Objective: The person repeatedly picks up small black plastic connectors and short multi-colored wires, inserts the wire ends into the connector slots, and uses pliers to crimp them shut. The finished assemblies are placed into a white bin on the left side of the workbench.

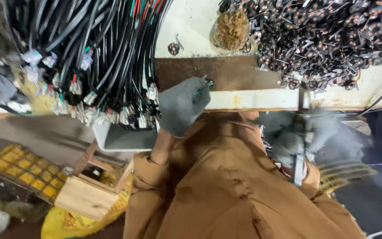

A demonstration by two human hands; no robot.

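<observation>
Your left hand point(183, 105), in a grey glove, pinches a small dark part point(208, 82) with thin wires at its fingers point(202, 90), holding it just over the brown strip point(226, 73) of the counter point(261, 99), so the strip backs it. Right of that strip, your right hand point(295, 135) is clenched on a blurred metal tool point(300, 150), held upright. Beyond lies the heap of dark parts point(332, 35); left of the strip hang black cable bundles point(93, 57), within reach.

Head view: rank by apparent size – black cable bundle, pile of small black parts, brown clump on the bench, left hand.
1. Black cable bundle, largest.
2. Pile of small black parts.
3. Left hand, gloved; it sits nearer the camera, so its rank is unsure.
4. Brown clump, smallest.
</observation>
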